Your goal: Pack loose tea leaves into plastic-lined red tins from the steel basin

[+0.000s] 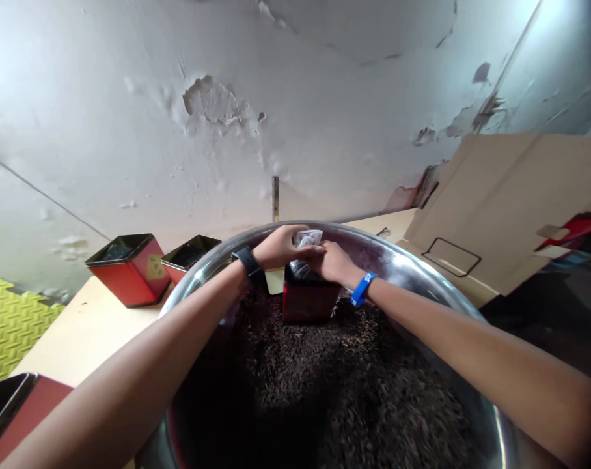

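Observation:
A big shiny metal basin (425, 270) holds a heap of dark loose tea leaves (334, 384). At its far side a red square tin (309, 301) stands in the leaves. A clear plastic bag (308, 240) rises out of the tin's mouth. My left hand (280, 246), with a black watch on the wrist, is closed on the top of the bag. Meeting it from the right, my right hand (335, 262), with a blue wristband, pinches the same bag top.
Two open red tins (129, 270) (188, 255) stand on the pale table (85, 326) left of the basin. Another red tin (12, 413) lies at the lower left corner. Cardboard sheets (510, 195) lean at the right against a peeling white wall. A yellow-green mat (7, 326) covers the floor at left.

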Motion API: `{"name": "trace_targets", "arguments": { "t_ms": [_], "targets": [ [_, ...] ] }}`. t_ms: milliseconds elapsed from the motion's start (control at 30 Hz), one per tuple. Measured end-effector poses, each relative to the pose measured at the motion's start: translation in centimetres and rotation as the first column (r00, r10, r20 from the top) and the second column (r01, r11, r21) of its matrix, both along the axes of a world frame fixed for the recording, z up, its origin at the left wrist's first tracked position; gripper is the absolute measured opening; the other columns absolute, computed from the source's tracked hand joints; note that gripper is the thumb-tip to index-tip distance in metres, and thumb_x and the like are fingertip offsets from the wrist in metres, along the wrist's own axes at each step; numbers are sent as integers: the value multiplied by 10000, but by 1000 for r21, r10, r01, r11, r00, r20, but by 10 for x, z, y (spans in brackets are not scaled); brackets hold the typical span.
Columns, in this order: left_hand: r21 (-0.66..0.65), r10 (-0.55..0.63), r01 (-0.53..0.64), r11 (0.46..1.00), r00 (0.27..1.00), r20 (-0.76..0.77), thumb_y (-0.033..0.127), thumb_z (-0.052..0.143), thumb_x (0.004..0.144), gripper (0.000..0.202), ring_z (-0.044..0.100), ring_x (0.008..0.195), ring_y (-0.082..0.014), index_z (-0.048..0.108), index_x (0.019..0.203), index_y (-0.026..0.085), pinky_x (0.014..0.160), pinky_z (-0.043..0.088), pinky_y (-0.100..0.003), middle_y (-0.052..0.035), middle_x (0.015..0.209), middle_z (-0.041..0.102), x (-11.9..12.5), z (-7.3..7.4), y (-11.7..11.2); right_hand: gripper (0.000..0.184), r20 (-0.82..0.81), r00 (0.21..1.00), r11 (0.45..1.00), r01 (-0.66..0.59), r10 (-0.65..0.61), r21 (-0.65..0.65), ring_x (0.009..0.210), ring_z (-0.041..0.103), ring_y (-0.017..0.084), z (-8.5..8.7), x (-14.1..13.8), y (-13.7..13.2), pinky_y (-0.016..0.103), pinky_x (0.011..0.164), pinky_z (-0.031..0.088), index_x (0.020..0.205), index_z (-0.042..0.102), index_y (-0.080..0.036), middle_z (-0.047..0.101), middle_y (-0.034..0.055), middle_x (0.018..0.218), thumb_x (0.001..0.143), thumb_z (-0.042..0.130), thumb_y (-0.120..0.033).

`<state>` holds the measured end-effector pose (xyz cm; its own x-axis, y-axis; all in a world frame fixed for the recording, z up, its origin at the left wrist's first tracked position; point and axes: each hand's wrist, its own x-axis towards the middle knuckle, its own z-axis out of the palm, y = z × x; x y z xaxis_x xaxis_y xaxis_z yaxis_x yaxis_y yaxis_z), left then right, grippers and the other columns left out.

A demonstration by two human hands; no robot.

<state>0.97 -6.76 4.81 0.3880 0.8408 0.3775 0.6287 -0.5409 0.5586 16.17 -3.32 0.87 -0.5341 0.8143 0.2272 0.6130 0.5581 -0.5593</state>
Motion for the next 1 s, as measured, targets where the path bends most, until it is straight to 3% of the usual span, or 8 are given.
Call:
{"name": "trace_targets", "arguments": {
  "t_ms": [167, 300, 400, 533, 667, 833, 900, 1000],
  "targets": [
    [-83, -22, 17, 996, 998, -60, 423, 447, 793, 374, 550, 821, -125, 556, 1060, 185, 704, 401, -210, -59, 977, 621, -24, -9, 17, 121, 67, 995, 997, -73, 73, -5, 637, 529, 142, 8, 11, 10, 242, 579, 397, 694, 611, -151, 623, 42, 696, 677, 495, -179],
    [-110, 58, -88, 990, 966, -251, 374, 461, 770, 318, 564, 724, -145, 622, 977, 193, 665, 402, -234, -48, 837, 654, -24, -32, 27, 138, 167, 963, 977, -201, 210, -65, 667, 524, 145, 20, 24, 14, 245, 599, 403, 753, 598, -159, 618, 41, 744, 686, 539, -265],
    [-79, 130, -161, 984, 942, -311, 317, 445, 756, 263, 545, 597, -143, 662, 807, 177, 587, 395, -244, -42, 656, 637, -17, -40, 30, 117, 279, 953, 993, -97, 114, -73, 616, 522, 153, 22, 28, 16, 255, 567, 389, 675, 586, -163, 612, 51, 682, 667, 570, -279],
    [-24, 188, -210, 977, 915, -357, 253, 473, 695, 209, 516, 523, -140, 633, 607, 152, 527, 372, -249, -52, 538, 596, -6, -33, 26, 47, 290, 953, 995, 74, -91, 68, 615, 548, 190, 15, 22, 16, 272, 552, 369, 630, 577, -152, 624, 100, 677, 613, 539, -128],
    [-100, 184, -239, 966, 905, -385, 270, 474, 697, 232, 520, 476, -133, 609, 575, 125, 500, 384, -244, -70, 517, 595, 5, -16, 10, 155, 236, 965, 988, 90, -117, 122, 736, 577, 210, 12, 16, 15, 272, 619, 385, 711, 581, -155, 645, 116, 827, 631, 461, -97],
    [-414, -180, 60, 908, 949, -258, 340, 459, 755, 285, 564, 549, -114, 637, 706, 124, 562, 432, -223, -52, 651, 643, 4, -3, -4, 173, 47, 999, 981, -2, -7, 192, 737, 562, 174, 19, 17, 12, 249, 649, 397, 753, 560, -172, 640, 56, 803, 621, 461, -122],
    [-380, -272, 158, 911, 924, -269, 361, 536, 716, 249, 576, 634, -119, 651, 773, 148, 601, 426, -217, -34, 715, 648, 2, -3, -4, 265, -35, 996, 972, -73, 83, 222, 710, 546, 147, 22, 19, 12, 235, 633, 393, 840, 542, -184, 625, 22, 793, 602, 454, -107],
    [-134, -44, -7, 991, 926, -374, 388, 577, 688, 260, 566, 685, -145, 649, 803, 165, 627, 410, -245, -38, 748, 632, 3, -7, -1, 252, -81, 980, 963, -163, 184, 214, 649, 509, 120, 23, 22, 13, 220, 586, 381, 829, 513, -184, 586, -6, 718, 603, 438, -101]
  ]
}}
